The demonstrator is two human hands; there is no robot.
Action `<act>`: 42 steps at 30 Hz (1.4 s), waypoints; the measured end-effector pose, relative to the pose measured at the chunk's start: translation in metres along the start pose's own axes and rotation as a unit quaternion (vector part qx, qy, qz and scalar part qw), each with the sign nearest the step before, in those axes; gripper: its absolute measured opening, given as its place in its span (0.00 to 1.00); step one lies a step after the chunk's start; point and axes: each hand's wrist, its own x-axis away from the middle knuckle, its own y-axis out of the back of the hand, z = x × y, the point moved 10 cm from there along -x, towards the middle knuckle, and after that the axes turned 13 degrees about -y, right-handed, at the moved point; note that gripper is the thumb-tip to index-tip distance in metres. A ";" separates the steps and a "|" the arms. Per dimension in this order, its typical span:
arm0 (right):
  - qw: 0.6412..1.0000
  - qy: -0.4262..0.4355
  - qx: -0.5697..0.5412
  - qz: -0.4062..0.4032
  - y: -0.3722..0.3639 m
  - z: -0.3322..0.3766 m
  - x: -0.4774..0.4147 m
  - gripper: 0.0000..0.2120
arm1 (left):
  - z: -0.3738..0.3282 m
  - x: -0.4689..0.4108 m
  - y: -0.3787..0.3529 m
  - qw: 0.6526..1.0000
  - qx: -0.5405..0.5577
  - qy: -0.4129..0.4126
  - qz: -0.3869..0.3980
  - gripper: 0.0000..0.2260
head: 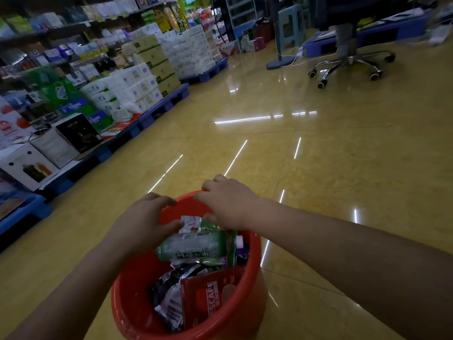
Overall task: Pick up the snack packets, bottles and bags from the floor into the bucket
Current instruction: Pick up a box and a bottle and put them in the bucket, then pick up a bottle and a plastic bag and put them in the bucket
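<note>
A red plastic bucket (130, 298) stands on the yellow floor at the bottom centre. Inside lie a green-labelled bottle (193, 249), a red coffee box (210, 298), a silver-black snack packet (169, 305) and a green-white packet (196, 223). My left hand (144, 224) hovers over the bucket's far left rim, fingers spread, thumb close to the green-white packet. My right hand (228, 204) is over the far rim, fingers curled and apart, its thumb down by the packets. Neither hand visibly holds anything.
Blue pallets (161, 111) with stacked tissue packs and boxed goods line the left side. A wheeled office chair (353, 62) and a fan base (279, 61) stand far right. Glossy floor tiles (318, 168) stretch ahead of the bucket.
</note>
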 end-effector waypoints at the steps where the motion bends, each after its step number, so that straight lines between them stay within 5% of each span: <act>1: 1.000 -0.003 0.000 -0.004 0.004 -0.004 0.002 0.24 | -0.002 -0.001 0.004 1.000 0.003 -0.002 -0.014 0.23; 13: 0.993 -0.121 0.000 -0.008 0.028 -0.092 0.043 0.24 | -0.078 -0.050 0.020 0.990 0.043 -0.092 -0.097 0.23; 20: 0.970 -0.243 -0.015 0.028 0.047 -0.159 0.108 0.24 | -0.145 -0.091 0.037 0.986 0.055 -0.143 -0.060 0.25; 30: 0.889 -0.447 -0.033 0.098 0.167 -0.217 0.264 0.24 | -0.278 -0.113 0.140 0.965 0.055 -0.256 0.012 0.25; 42: 0.739 -0.664 -0.047 0.109 0.379 -0.195 0.457 0.30 | -0.463 -0.066 0.293 0.898 0.063 -0.424 0.099 0.28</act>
